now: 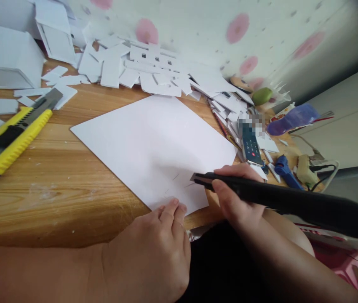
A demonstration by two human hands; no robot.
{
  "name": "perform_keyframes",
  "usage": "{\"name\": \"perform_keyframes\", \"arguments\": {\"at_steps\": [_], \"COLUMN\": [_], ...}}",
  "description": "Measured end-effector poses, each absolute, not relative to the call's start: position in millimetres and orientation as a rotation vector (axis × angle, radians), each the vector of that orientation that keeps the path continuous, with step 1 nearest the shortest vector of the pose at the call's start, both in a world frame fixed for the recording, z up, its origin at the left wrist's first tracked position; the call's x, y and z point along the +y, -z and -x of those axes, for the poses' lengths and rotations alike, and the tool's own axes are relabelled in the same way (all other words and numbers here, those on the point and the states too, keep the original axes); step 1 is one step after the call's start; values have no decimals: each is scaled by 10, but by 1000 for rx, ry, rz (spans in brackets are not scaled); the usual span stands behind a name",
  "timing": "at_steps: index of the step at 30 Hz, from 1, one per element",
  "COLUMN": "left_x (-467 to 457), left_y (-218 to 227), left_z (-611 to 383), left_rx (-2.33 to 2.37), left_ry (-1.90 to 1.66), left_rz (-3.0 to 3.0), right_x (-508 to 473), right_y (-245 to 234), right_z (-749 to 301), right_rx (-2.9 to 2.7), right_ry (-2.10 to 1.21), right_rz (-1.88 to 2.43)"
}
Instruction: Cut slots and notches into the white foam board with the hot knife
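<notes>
A white foam board sheet (pixel 147 134) lies aslant on the wooden table, with a few short dark lines near its lower corner. My left hand (pixel 163 240) rests on that corner, its fingertips laid flat on the sheet and holding nothing. In my right hand (pixel 236 198) is a black utility knife (pixel 286 200), gripped near its front. The blade tip points left and sits over the sheet beside one of the lines; whether it touches the surface I cannot tell.
A yellow utility knife (pixel 14 132) lies at the left. White offcuts (pixel 112 63) pile up along the wall, near a white box-like model (pixel 5 54). At the right are a phone (pixel 250 143), a blue tool (pixel 288 171) and a power strip (pixel 307 170). The table's front edge runs below my hands.
</notes>
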State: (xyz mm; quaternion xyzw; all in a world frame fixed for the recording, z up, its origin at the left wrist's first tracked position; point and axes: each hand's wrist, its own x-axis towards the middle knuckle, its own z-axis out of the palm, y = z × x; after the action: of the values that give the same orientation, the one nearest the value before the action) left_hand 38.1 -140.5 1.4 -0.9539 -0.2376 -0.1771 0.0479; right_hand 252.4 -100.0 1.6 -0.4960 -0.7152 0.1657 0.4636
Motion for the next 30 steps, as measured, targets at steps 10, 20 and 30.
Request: {"name": "perform_keyframes", "arguments": {"at_steps": [10, 20, 30], "left_x": [-1445, -1413, -1355], "left_y": [-77, -161, -119], "left_z": [-323, -364, -407], "left_rx": [-703, -880, -1032], "left_ry": [621, 394, 207], "left_rz": [3054, 2946, 3029], "right_x": [-1021, -756, -613], "right_y": [25, -60, -43], "right_z": [-2535, -2268, -1985], "right_rx": [-1750, -1883, -1950], "right_ry": [-595, -722, -747], "right_rz": [1237, 1124, 1149]}}
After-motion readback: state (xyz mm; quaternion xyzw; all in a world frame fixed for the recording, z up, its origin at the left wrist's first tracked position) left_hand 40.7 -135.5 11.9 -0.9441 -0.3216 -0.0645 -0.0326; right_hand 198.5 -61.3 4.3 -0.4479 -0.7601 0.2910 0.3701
